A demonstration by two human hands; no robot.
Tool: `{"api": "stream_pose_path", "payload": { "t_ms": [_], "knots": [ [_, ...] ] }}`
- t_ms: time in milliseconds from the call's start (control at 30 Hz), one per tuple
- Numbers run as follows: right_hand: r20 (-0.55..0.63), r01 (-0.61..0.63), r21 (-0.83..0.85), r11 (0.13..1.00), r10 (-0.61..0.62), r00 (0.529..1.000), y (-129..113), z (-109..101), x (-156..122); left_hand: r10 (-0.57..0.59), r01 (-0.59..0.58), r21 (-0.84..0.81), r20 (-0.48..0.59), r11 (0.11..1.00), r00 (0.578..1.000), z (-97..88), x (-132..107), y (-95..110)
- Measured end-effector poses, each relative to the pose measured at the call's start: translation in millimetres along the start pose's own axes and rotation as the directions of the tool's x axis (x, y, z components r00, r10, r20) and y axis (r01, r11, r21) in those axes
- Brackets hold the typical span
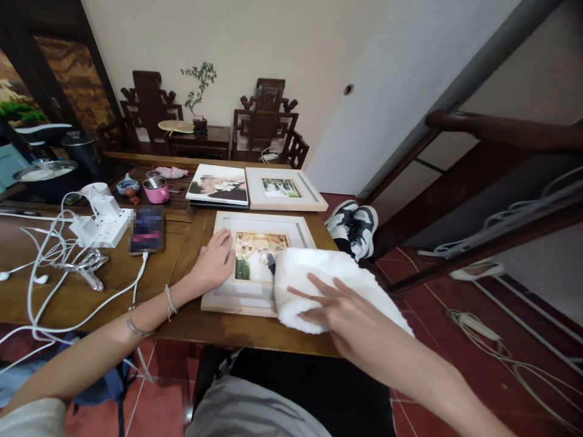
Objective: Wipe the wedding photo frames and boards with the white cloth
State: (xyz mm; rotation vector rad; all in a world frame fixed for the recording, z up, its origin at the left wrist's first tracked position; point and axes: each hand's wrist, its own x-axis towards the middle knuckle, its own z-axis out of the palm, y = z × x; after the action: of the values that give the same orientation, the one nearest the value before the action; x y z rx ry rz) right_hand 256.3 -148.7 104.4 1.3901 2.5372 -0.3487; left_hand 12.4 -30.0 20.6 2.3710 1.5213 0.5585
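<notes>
A picture frame (229, 304) with a pale wooden border lies flat at the table's front edge, a wedding photo (255, 255) inside its wide mat. My left hand (217, 261) rests on the frame's left side, its fingers laid on the surface and gripping nothing. On the right part of the frame, my right hand (334, 301) presses a fluffy white cloth (314, 267), fingers spread over it and the thumb side tucked into its fold. The cloth covers the frame's lower right corner and hangs past the table edge.
Behind lie another framed photo (314, 199) and a photo panel (218, 182). To the left are a phone (146, 230), a power strip (113, 227), tangled white cables (43, 291) and a pink cup (156, 191). Sneakers (357, 224) show beyond the table's right edge.
</notes>
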Motion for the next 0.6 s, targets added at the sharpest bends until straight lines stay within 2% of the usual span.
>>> {"api": "stream_pose_path", "payload": {
  "t_ms": [200,300,367,467,600],
  "knots": [
    [-0.086,0.182,0.048,0.982,-0.178,0.980,-40,-2,41,0.042,-0.041,0.034,-0.029,0.999,0.999,6.9,3,-6],
    [-0.146,0.231,0.053,0.972,-0.221,0.964,-43,2,46,0.064,-0.063,0.036,-0.035,0.997,0.997,8.3,5,-10],
    [-0.169,0.207,0.060,0.976,-0.195,0.966,-35,11,36,0.081,-0.080,0.033,-0.037,0.996,0.996,8.6,5,-12],
    [-0.208,0.095,0.061,0.994,-0.081,0.975,-12,28,7,0.097,-0.096,0.028,-0.042,0.995,0.994,8.8,5,-13],
    [-0.296,-0.040,0.060,0.997,0.056,0.953,24,44,-27,0.117,-0.116,0.020,-0.030,0.993,0.993,7.6,4,-13]
  ]
}}
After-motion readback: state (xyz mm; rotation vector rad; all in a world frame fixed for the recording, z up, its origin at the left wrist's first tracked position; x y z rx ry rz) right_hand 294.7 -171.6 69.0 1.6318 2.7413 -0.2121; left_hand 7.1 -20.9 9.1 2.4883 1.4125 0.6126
